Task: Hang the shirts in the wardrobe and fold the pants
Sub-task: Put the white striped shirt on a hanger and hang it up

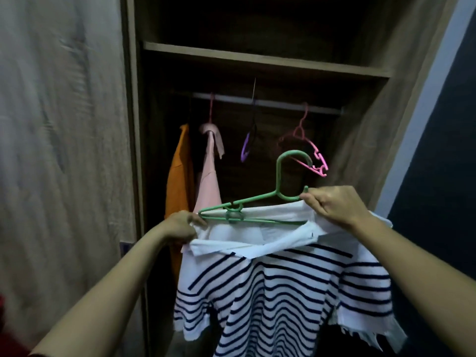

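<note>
Striped shirt [283, 292] hung in front of open wardrobe [257, 57], held up between both hands, below rail [278, 103]. Green hanger [279, 173] sat partly inside white collar, hook upright, clear of rail. Left hand [181, 225] pinched collar's left end at hanger's left tip. Right hand [332, 204] gripped collar's right side, fingers curled over fabric, hanger's right arm hidden beneath. On rail behind: orange shirt [179, 176], pink shirt [210, 186], purple hanger [246, 148], pink hanger [318, 155].

left grip [180, 225]: arm outstretched, pinching shirt [283, 292] | right grip [332, 204]: arm outstretched, raised higher, pinching shirt
</note>
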